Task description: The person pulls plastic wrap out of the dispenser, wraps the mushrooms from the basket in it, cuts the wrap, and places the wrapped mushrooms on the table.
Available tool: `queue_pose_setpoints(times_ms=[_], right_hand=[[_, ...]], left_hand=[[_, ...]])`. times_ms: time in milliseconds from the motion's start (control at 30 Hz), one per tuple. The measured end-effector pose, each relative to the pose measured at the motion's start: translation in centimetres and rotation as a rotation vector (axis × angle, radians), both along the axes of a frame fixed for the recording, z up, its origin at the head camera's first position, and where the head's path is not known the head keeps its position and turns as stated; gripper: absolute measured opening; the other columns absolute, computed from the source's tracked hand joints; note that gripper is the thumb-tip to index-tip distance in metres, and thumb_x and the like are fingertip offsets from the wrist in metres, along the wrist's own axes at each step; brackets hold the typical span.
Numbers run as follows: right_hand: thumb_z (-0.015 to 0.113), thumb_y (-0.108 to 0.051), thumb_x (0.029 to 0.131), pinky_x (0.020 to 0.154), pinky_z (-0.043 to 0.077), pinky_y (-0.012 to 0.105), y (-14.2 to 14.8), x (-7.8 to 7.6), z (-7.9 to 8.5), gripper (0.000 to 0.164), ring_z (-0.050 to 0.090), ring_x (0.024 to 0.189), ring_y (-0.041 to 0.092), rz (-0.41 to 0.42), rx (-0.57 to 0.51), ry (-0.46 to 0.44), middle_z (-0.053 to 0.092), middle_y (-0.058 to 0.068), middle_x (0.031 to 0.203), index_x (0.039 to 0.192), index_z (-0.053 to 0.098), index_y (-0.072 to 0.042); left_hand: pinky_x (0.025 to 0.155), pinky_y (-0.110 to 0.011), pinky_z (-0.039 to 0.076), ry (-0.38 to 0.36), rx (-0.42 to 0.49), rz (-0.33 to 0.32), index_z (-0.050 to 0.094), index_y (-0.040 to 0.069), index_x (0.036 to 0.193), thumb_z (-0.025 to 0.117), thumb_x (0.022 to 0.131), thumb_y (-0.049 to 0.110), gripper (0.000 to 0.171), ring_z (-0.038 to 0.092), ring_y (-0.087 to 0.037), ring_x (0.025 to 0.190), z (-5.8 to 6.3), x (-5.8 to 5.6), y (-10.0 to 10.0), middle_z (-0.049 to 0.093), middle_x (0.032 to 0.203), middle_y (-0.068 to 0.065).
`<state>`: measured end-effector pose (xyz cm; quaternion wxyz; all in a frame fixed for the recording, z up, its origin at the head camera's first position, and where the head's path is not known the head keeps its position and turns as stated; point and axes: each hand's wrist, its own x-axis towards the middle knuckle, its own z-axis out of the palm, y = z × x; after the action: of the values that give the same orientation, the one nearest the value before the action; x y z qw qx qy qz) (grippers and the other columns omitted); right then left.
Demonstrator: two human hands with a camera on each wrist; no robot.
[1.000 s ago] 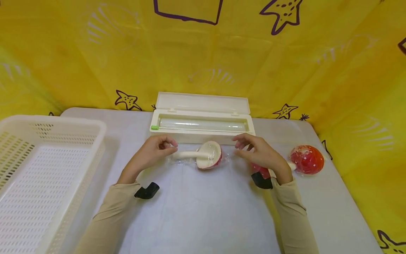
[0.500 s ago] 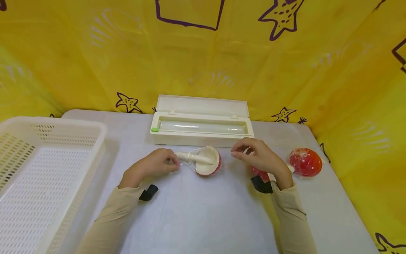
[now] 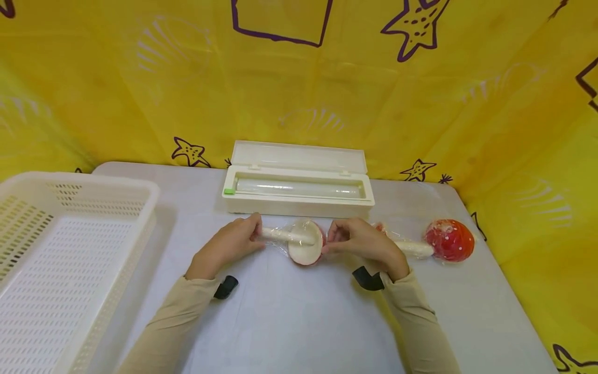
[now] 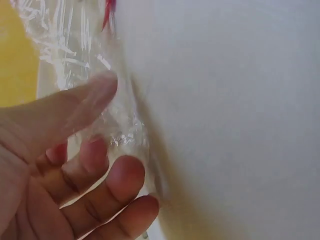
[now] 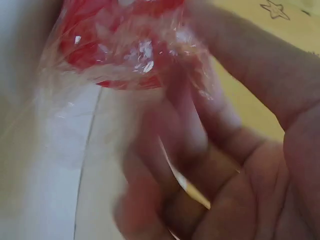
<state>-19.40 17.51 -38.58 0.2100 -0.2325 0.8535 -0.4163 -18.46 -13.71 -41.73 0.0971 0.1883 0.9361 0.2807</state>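
Observation:
A toy mushroom point(image 3: 306, 252) with a red cap and white stem lies on its side at the middle of the table, wrapped in clear film. My left hand point(image 3: 229, 244) pinches the wrapped stem end. In the left wrist view, the thumb lies on the crinkled film point(image 4: 117, 122) with the fingers curled beneath. At the cap end, my right hand point(image 3: 362, 240) pinches film by thumb and fingers. The right wrist view has the red cap point(image 5: 90, 45) under shiny, bunched film, the fingers blurred beside it.
Behind the hands stands a white cling film box point(image 3: 299, 207), lid raised, with a film roll point(image 3: 299, 188) inside. A white plastic basket point(image 3: 151, 200) fills the left side. To the right lies a wrapped red mushroom point(image 3: 450, 240); another red piece point(image 3: 380, 227) is mostly hidden by my right hand.
The left hand has moved onto the stem end and grips it. The right hand has come left and down to the cap. The mushroom has shifted slightly toward the person.

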Motion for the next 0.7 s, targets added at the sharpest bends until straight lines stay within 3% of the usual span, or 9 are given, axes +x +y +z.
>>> queue_pose_setpoints(times_ms=[100, 167, 300, 367, 433, 567, 700], right_hand=[[0.088, -0.027, 0.075, 0.082, 0.049, 0.033, -0.2, 0.0, -0.2, 0.039, 0.057, 0.09, 0.024, -0.052, 0.03, 0.059, 0.062, 0.008, 0.09, 0.096, 0.062, -0.007], [0.088, -0.029, 0.075, 0.097, 0.046, 0.044, -0.2, -0.1, -0.3, 0.052, 0.054, 0.108, 0.03, -0.066, 0.031, 0.028, 0.06, 0.013, 0.11, 0.111, 0.059, -0.005], [0.08, -0.039, 0.082, 0.112, 0.037, 0.055, -0.1, 0.0, -0.7, 0.071, 0.045, 0.132, 0.035, -0.033, 0.079, -0.112, 0.049, 0.013, 0.143, 0.139, 0.046, -0.01], [0.074, -0.042, 0.088, 0.112, 0.038, 0.054, -0.1, 0.0, -0.9, 0.072, 0.046, 0.134, 0.035, 0.016, 0.107, -0.171, 0.046, 0.012, 0.149, 0.146, 0.041, -0.013], [0.069, -0.042, 0.092, 0.113, 0.038, 0.053, -0.2, 0.0, -1.1, 0.074, 0.045, 0.137, 0.036, 0.07, 0.109, -0.193, 0.042, 0.015, 0.153, 0.15, 0.035, -0.012], [0.063, -0.037, 0.097, 0.117, 0.034, 0.052, -0.8, -0.1, -1.4, 0.079, 0.04, 0.142, 0.037, 0.141, 0.056, -0.2, 0.034, 0.019, 0.157, 0.156, 0.021, -0.004], [0.062, -0.03, 0.098, 0.117, 0.034, 0.05, -1.5, -0.2, -1.9, 0.075, 0.045, 0.136, 0.031, 0.166, 0.021, -0.156, 0.042, 0.016, 0.152, 0.156, 0.022, -0.004]], left_hand=[[0.064, -0.031, 0.042, 0.028, -0.03, 0.036, 0.051, 0.011, 0.114, 0.08, 0.083, 0.017, 0.043, 0.051, -0.016, 0.069, -0.2, 0.1, 0.2, 0.056, 0.077, -0.001], [0.065, -0.033, 0.045, 0.053, -0.067, 0.043, 0.054, 0.013, 0.119, 0.08, 0.082, 0.018, 0.046, 0.053, -0.017, 0.073, -0.4, 0.1, 0.4, 0.058, 0.08, -0.001], [0.068, -0.038, 0.045, 0.145, -0.128, 0.042, 0.065, 0.014, 0.097, 0.083, 0.077, 0.021, 0.028, 0.053, -0.023, 0.082, -0.6, 0.1, 0.8, 0.056, 0.084, -0.004], [0.067, -0.037, 0.044, 0.18, -0.139, 0.035, 0.062, 0.012, 0.087, 0.081, 0.076, 0.018, 0.022, 0.051, -0.024, 0.082, -0.7, 0.1, 0.8, 0.054, 0.083, -0.004], [0.064, -0.035, 0.042, 0.162, -0.123, 0.025, 0.057, 0.011, 0.086, 0.076, 0.078, 0.014, 0.021, 0.05, -0.023, 0.075, -0.7, 0.1, 0.8, 0.053, 0.079, -0.004], [0.06, -0.031, 0.04, 0.073, -0.067, 0.011, 0.049, 0.009, 0.097, 0.063, 0.086, 0.01, 0.018, 0.049, -0.018, 0.065, -0.8, 0.1, 0.8, 0.056, 0.074, -0.004], [0.07, -0.033, 0.045, 0.081, -0.02, -0.029, 0.053, 0.012, 0.106, 0.058, 0.095, 0.01, 0.012, 0.053, -0.017, 0.075, -1.0, 0.1, 0.8, 0.061, 0.085, -0.004]])
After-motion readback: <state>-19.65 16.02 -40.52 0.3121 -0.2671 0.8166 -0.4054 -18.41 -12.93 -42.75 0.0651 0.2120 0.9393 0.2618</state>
